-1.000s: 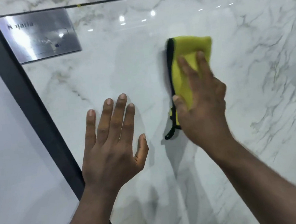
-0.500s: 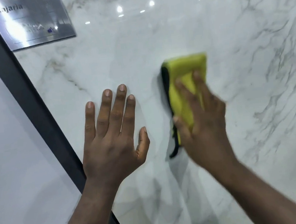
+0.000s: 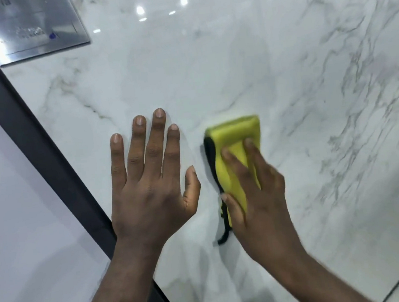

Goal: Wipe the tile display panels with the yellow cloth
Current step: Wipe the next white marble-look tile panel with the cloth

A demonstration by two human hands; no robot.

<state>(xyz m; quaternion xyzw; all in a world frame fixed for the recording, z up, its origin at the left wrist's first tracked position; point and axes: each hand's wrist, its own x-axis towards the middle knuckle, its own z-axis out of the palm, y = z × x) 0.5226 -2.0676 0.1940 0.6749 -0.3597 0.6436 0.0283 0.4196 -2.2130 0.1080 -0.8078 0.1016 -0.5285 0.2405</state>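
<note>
Presently the left hand [image 3: 149, 192] lies flat against the glossy, marble-veined tile panel [image 3: 233, 62]. Its fingers are straight and a little spread, its thumb is out to the side, and it holds nothing. Just beside its thumb is the yellow cloth [image 3: 233, 135], folded into a thick pad with a black trim along the edge nearer the left hand. The right hand [image 3: 258, 193] presses this pad onto the tile with its fingers laid straight over the top and its thumb resting along the trimmed edge. The pad's upper end sticks out past the fingertips. The right hand and cloth are slightly blurred. A black loop [image 3: 223, 236] hangs from the cloth's lower end, below the right thumb. The two hands are near each other but not touching.

Up and to the left of the left hand, a brushed metal plate [image 3: 35, 27] is fixed to the tile (its lettering is cut off at the top and mostly unreadable). A dark frame strip [image 3: 47, 153] runs diagonally just outside the left hand's little finger and passes behind the left forearm. Beyond it lies a plain white panel [image 3: 17, 217]. Bright light spots reflect off the tile well above both hands.
</note>
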